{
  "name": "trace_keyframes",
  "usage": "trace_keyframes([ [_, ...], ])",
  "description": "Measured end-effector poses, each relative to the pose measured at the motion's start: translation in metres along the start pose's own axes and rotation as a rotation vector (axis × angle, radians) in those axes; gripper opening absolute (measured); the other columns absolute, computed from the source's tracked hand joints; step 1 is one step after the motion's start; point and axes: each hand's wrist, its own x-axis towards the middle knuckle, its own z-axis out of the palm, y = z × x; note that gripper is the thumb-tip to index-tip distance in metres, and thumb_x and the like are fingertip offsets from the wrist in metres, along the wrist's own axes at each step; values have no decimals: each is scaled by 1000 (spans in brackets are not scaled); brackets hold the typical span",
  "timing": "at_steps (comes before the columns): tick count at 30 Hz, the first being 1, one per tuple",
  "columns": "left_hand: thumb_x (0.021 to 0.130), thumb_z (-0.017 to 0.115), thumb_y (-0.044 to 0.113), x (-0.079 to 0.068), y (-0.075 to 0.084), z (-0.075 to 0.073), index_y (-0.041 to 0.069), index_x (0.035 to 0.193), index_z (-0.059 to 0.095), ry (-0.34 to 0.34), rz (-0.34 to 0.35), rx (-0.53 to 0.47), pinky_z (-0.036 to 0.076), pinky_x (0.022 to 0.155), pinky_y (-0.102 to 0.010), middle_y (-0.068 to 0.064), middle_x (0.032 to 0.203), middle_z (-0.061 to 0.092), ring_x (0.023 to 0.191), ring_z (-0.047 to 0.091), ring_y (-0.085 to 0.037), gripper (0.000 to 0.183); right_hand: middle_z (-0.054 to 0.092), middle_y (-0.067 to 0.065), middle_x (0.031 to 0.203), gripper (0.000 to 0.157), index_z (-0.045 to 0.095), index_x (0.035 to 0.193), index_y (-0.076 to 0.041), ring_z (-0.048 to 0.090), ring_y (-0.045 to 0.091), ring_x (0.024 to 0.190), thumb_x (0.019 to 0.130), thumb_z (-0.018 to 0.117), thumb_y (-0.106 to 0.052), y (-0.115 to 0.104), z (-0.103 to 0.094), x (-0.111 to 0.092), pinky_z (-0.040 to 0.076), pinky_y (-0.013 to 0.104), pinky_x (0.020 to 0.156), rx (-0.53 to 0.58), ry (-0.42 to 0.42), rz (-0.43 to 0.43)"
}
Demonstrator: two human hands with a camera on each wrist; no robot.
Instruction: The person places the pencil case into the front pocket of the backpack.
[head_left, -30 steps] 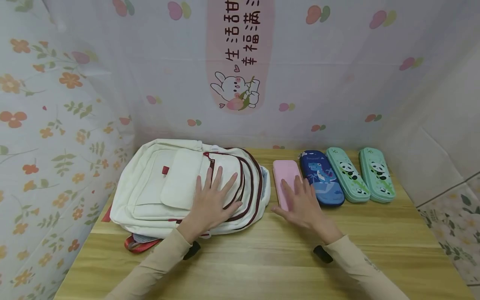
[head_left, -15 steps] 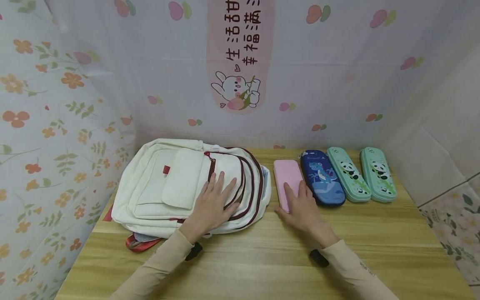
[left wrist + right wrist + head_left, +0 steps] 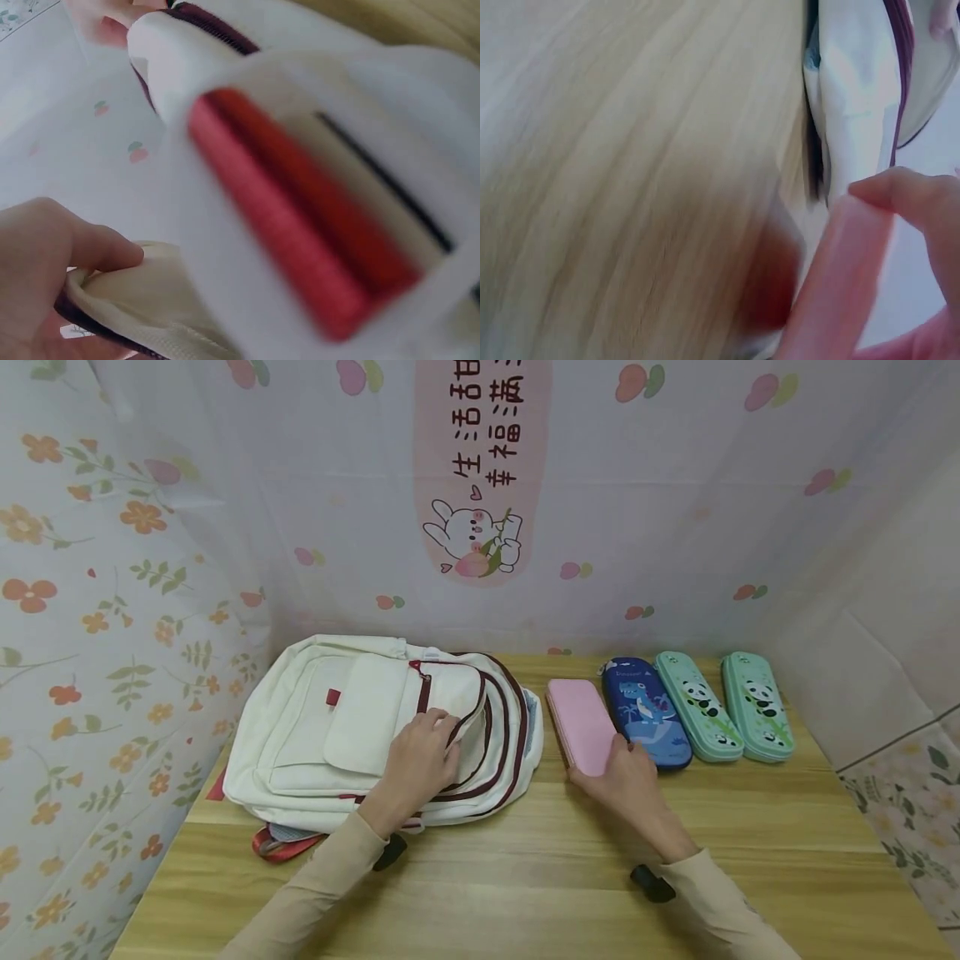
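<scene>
A white backpack with dark red zips lies flat on the wooden table, its front pocket unzipped. My left hand pinches the pocket's edge and lifts it, so the pocket gapes; in the left wrist view the thumb and fingers of the left hand clasp that cream-lined edge. To the right of the backpack, my right hand grips the near end of a pink pencil case. In the right wrist view the thumb of the right hand lies on the side of the pink case.
Right of the pink case lie a navy dinosaur pencil case and two mint panda cases, the nearer one and the outer one. A patterned curtain hangs behind the wooden table. A red strap sticks out below the backpack.
The left hand's spread fingers have curled onto the pocket edge and pulled it up. My right hand has gone from lying over the pink pencil case to gripping its near end, which has turned slightly.
</scene>
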Motion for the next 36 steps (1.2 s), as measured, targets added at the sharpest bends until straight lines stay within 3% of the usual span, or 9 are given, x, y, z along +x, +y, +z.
trace_keyframes([
  [3,80,72,7,3,-1,-6,1,100,70,16,-18,-5,56,65,-43,-11,87,66,76,66,-31,21,61,38,107,84,51,125,20,60,45,93,75,78,-43,3,-4,3,51,55,77,35,52,-14],
  [7,77,72,3,8,-4,-17,-2,95,67,24,-39,-38,56,63,-44,-13,84,65,73,67,-33,19,61,38,117,86,52,130,17,59,47,101,75,80,-43,3,-8,5,51,58,84,84,109,-57],
  [14,77,71,1,15,-14,-32,-7,89,65,103,-71,-122,55,62,-45,-17,81,66,66,65,-35,15,65,30,113,84,59,130,9,61,40,97,70,84,-44,-15,-13,13,53,53,77,148,228,-277],
  [17,78,70,1,16,-18,-37,-8,89,65,122,-86,-138,55,64,-45,-18,80,67,68,66,-36,14,65,26,116,84,59,131,5,63,36,97,69,85,-46,-28,-16,17,55,50,77,157,174,-337],
  [23,79,69,1,18,-23,-43,-7,84,63,153,-90,-157,52,58,-42,-17,72,63,60,59,-31,11,64,22,130,88,57,138,1,62,37,112,72,82,-50,-59,-16,30,55,51,91,140,-36,-441],
  [29,80,69,2,19,-26,-45,-6,82,63,208,-92,-177,45,52,-38,-13,66,58,56,51,-24,11,66,17,124,86,59,136,0,63,29,104,70,81,-50,-87,-7,49,55,44,88,106,-182,-595],
  [36,78,67,2,14,-31,-52,-5,80,62,242,-132,-204,40,52,-32,-12,67,56,58,49,-22,9,64,17,128,86,58,138,0,61,29,111,70,80,-48,-114,5,71,52,43,91,88,-327,-685],
])
